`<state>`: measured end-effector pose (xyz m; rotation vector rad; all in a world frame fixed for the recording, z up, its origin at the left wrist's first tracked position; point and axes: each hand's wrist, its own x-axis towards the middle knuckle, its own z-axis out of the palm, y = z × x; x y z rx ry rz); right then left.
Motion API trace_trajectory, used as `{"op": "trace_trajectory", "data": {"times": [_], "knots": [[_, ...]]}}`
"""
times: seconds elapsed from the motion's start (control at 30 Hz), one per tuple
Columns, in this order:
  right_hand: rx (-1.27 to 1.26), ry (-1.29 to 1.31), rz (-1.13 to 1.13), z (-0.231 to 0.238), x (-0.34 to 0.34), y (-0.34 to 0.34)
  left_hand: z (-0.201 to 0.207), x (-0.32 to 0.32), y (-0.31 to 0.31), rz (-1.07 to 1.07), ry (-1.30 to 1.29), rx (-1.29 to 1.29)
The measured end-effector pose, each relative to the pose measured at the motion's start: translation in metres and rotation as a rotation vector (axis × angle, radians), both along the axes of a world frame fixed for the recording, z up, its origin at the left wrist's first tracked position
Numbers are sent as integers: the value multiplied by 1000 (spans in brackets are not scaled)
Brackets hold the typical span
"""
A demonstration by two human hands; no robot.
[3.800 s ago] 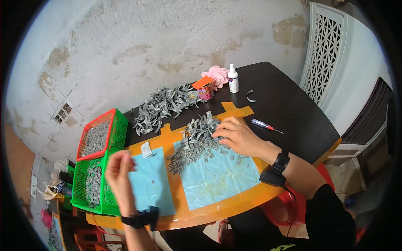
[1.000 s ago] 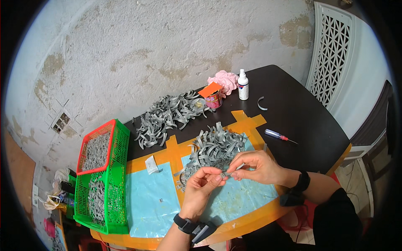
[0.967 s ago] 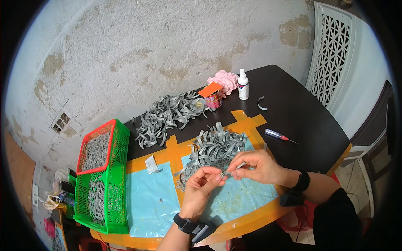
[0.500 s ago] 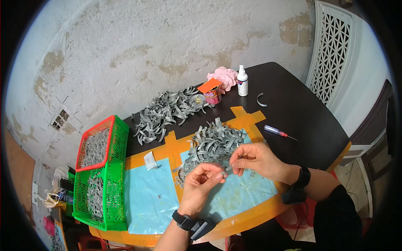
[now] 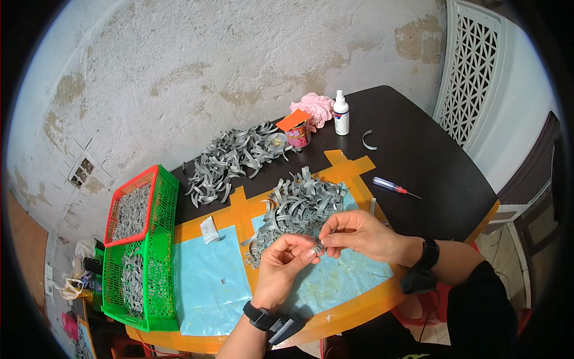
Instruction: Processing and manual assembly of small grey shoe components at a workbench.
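Over the blue sheet (image 5: 347, 281), my left hand (image 5: 284, 263) pinches a small grey piece (image 5: 317, 249) between thumb and index finger. Close against it, my right hand (image 5: 356, 234) has its fingertips pinched at the same piece; whether they hold a separate part is too small to tell. Just beyond both hands rises a heap of curved grey strips (image 5: 302, 203), partly hidden by my fingers.
On the left stand a green basket (image 5: 161, 263) and a red-rimmed basket (image 5: 156, 179), both holding small grey pieces. Farther back lie more grey strips (image 5: 233, 158), a tin (image 5: 299, 136), a pink cloth (image 5: 317, 109) and a white bottle (image 5: 341, 116). A screwdriver (image 5: 391, 185) lies right.
My right hand has moved slightly left and down, so its fingertips now meet the piece at my left hand. The whole view has shifted a little.
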<state>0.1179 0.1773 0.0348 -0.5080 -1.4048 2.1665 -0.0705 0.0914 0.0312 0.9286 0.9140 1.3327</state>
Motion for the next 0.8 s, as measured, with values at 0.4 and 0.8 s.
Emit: {"op": "trace_trajectory", "data": {"times": [0.4, 0.8], "knots": [[114, -46, -45, 4, -1, -1, -4, -2, 2, 14, -4, -25], [129, -41, -92, -2, -3, -6, -7, 1, 2, 30, -43, -34]]}}
